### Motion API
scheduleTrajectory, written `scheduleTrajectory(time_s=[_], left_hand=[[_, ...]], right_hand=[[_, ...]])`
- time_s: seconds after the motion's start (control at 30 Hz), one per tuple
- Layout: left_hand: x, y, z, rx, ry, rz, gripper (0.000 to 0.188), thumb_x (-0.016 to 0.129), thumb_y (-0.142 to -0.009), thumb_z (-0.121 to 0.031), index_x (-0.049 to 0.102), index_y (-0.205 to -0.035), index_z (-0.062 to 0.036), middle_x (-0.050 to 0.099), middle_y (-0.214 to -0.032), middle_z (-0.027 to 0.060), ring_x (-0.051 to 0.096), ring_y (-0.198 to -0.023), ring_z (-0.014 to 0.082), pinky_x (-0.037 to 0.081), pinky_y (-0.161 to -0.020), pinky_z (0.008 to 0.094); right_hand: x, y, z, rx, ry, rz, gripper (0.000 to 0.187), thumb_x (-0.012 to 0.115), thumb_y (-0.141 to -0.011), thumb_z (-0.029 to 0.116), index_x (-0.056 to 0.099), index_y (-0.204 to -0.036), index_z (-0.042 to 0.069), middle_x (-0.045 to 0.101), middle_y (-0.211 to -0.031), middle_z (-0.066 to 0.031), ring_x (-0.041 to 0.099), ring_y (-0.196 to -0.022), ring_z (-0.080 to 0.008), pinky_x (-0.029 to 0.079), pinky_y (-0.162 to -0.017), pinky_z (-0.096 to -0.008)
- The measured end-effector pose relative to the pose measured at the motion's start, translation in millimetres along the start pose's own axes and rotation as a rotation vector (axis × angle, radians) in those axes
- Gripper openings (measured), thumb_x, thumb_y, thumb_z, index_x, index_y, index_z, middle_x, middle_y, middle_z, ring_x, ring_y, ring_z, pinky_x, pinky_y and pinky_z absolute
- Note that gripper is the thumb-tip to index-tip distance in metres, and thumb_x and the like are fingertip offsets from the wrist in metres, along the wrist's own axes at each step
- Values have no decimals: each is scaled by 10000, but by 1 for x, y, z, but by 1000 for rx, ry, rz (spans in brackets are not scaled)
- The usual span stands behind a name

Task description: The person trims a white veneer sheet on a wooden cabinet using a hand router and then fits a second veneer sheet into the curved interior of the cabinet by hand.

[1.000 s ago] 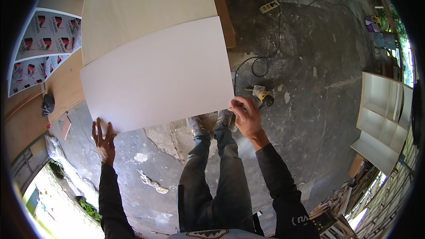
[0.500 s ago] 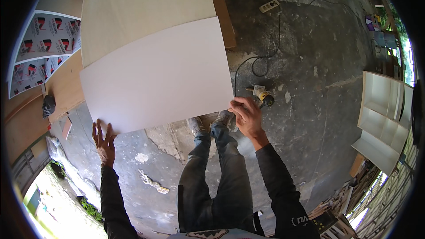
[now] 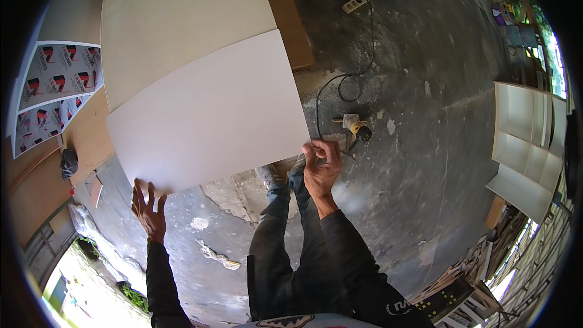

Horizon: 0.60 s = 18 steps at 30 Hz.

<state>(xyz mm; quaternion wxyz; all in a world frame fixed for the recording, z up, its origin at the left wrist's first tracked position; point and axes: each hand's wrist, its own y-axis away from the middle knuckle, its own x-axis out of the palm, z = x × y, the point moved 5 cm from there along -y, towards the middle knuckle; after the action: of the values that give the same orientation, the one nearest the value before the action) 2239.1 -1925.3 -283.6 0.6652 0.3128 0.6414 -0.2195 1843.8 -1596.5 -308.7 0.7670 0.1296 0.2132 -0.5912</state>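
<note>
A large white sheet (image 3: 206,115) lies over the near part of a pale plywood panel (image 3: 182,18). At the sheet's near left corner my left hand (image 3: 149,214) rests with its fingers spread, fingertips touching the edge. My right hand (image 3: 322,170) is at the near right corner, its thumb and curled fingers closed on it. The sheet's near edge runs just beyond my shoes (image 3: 268,176).
Right of the sheet, a yellow and black power tool (image 3: 358,129) lies on the concrete floor, its cord near a power strip (image 3: 356,3). A white shelf unit (image 3: 525,146) stands far right. Boards with printed film (image 3: 61,73) lean at left. Twisted wrapping (image 3: 217,255) lies near my legs.
The view has shifted slightly. My right hand and forearm have swung left, still at the sheet's corner. My left hand stays at its corner, fingers a little more spread.
</note>
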Motion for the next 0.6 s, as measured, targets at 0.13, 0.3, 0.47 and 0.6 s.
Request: scheduleTrajectory(time_s=[0.13,0.3,0.47,0.6], left_hand=[[-3,0,-3,-50,10,24,575,698,-972,-408,559,-1506,-245,292,-1698,102,304,-1527,365,263,-1182,552],[-10,-9,-9,-84,136,87,577,760,-935,-338,604,-1463,-168,270,-1701,125,282,-1538,383,279,-1201,555],[-16,-11,-10,-131,241,136,619,811,-890,-290,614,-1431,-63,259,-1698,157,281,-1536,391,288,-1229,513],[-22,-18,-20,-239,309,181,724,839,-870,-292,548,-1462,4,276,-1685,186,248,-1558,348,272,-1233,502]], right_hand=[[5,9,4,156,43,-92,153,802,-863,62,658,-914,55,609,-864,-66,561,-747,-207,464,-674,-356],[8,10,-2,376,-114,-162,202,833,-842,73,638,-851,22,650,-804,-80,630,-673,-187,515,-620,-317],[8,15,-13,478,-132,-133,212,840,-835,87,641,-838,11,672,-760,-85,657,-660,-182,534,-617,-315],[6,10,-8,469,-94,-74,228,851,-833,112,652,-836,4,688,-766,-85,660,-657,-173,535,-623,-313]])
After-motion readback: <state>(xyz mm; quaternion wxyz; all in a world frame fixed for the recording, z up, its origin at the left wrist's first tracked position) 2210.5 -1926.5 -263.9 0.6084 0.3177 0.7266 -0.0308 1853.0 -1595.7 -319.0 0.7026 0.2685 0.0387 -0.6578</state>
